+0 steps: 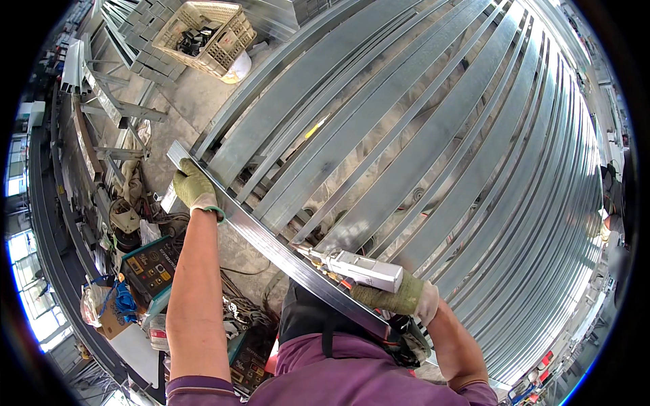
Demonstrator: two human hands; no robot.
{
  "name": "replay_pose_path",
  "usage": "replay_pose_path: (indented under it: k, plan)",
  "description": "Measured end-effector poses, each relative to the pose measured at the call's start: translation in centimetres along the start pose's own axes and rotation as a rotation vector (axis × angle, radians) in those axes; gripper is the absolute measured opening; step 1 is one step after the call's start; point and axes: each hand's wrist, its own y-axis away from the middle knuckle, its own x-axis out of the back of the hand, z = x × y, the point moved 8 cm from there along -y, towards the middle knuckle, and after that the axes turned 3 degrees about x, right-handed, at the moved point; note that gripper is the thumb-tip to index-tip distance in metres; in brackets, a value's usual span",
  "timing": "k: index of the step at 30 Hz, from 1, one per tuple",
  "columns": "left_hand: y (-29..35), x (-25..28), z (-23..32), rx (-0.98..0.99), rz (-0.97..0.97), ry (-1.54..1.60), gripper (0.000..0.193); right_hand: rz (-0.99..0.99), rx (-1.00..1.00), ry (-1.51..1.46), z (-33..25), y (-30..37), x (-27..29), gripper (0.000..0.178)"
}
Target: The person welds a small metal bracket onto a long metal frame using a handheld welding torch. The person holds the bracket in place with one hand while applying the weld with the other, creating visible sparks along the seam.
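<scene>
My left hand (193,184), in a green work glove, is closed over a long galvanized metal tube (267,243) near its far left end. The tube runs diagonally across in front of my body, along the ends of several parallel metal bars (399,196). My right hand (393,296), gloved as well, is closed around a silver, box-bodied handheld welding gun (365,268). Its narrow tip points left, close to where the tube meets a bar end. Whether the tip touches metal I cannot tell. The right-hand fingers are partly hidden by the gun.
A beige plastic crate (203,40) with dark pieces sits at the upper left, beside stacked metal tubes (145,44). Metal stands (112,101) rise at the left. Control boxes (149,271) and tangled cables (247,304) lie close to my left arm.
</scene>
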Motion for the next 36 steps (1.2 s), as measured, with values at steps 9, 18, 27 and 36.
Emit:
replay_pose_path:
  k: [9, 18, 27, 36]
  plan:
    - [-0.5, -0.1, -0.6, -0.017, 0.008, -0.007, 0.069, -0.060, -0.142, 0.013, -0.4, -0.2, -0.5, 0.062]
    - [-0.4, -0.2, -0.4, -0.006, -0.008, -0.021, 0.071, -0.061, 0.022, -0.007, 0.7, -0.7, -0.6, 0.067]
    - [0.0, 0.0, 0.0, -0.002, -0.009, -0.016, 0.069, -0.079, -0.106, 0.128, -0.2, -0.5, -0.6, 0.068]
    - [-1.1, -0.8, -1.4, 0.007, -0.041, 0.076, 0.068, -0.056, -0.092, 0.084, -1.2, 0.2, -0.6, 0.069]
